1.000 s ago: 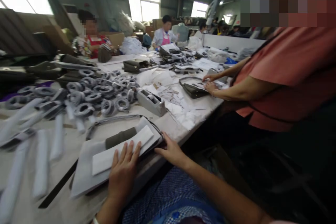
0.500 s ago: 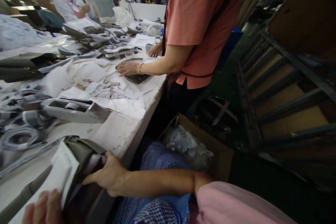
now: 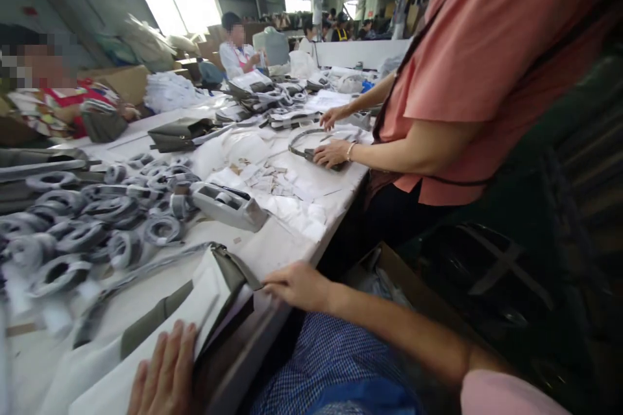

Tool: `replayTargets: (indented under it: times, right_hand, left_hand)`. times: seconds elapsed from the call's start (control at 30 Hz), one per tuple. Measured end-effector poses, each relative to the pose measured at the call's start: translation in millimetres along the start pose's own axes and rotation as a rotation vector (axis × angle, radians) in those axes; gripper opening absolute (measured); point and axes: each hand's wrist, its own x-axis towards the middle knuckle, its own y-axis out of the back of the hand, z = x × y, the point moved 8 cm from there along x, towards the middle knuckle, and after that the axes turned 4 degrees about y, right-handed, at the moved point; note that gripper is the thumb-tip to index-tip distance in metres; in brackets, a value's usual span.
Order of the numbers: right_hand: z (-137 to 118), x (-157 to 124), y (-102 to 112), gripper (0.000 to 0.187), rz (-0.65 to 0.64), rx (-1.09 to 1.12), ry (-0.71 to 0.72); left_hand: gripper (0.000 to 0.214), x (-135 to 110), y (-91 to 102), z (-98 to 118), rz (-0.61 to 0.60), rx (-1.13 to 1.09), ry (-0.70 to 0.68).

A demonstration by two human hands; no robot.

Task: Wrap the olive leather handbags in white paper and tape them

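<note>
An olive-grey handbag (image 3: pixel 236 272) lies on its side at the table's near edge, with white paper (image 3: pixel 185 311) over its face and its strap (image 3: pixel 146 272) stretched out behind. My left hand (image 3: pixel 165 369) rests flat on the paper, fingers stretched out. At the bag's right end, the thumb and fingers of my right hand (image 3: pixel 299 285) pinch the edge of the bag's flap. Part of the bag's underside is in shadow.
Many grey wrapped strap rolls (image 3: pixel 111 207) are heaped on the left, beside a white tape dispenser (image 3: pixel 228 204). Paper scraps (image 3: pixel 267 178) lie beyond. A co-worker in a salmon shirt (image 3: pixel 448 78) handles another bag at right. A cardboard box (image 3: pixel 384 266) stands below the table edge.
My right hand has come out from the bag's opening to the flap's edge and now pinches it. The view has swung left, showing more of the table and another person.
</note>
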Motion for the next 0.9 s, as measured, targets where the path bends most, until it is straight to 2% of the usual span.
replayTargets:
  times: [0.07,0.1,0.2,0.27,0.37,0.4,0.57,0.67,0.8,0.9]
  right_hand:
    - [8,14,61,0.017,0.16,-0.344,0.079]
    - [14,23,83,0.02,0.197,-0.479,0.101]
    - [40,51,117,0.042,0.167,-0.735,0.156]
    - [57,65,123,0.036,0.135,-0.773,0.164]
    - [67,75,123,0.009,0.119,-0.755,0.183]
    - [66,77,123,0.006,0.121,-0.747,0.19]
    - [45,79,129,0.008,0.179,-0.699,0.179]
    - [27,65,123,0.009,0.205,-0.672,0.166]
    - [2,18,87,0.013,0.136,-0.549,0.134]
    - [-11,-22,46,0.014,-0.063,-0.32,0.061]
  left_hand:
    - [0.065,0,-1.9,1,-0.019,0.0,0.0]
    - [0.066,0,-3.1,0,-0.032,0.002,0.003]
    - [0.067,-2,-5.4,-3,-0.045,0.021,0.006]
    - [0.067,-3,-5.8,-4,-0.036,0.038,-0.001]
    - [0.069,-3,-6.2,-3,-0.032,0.057,-0.005]
    - [0.07,-3,-6.2,-2,-0.033,0.06,-0.004]
    - [0.068,-2,-1.2,3,-0.002,0.064,-0.011]
    - [0.066,0,5.0,5,0.066,0.079,-0.022]
    - [0.06,1,12.9,5,0.156,0.08,-0.032]
    - [0.059,0,13.8,3,0.172,0.068,-0.031]
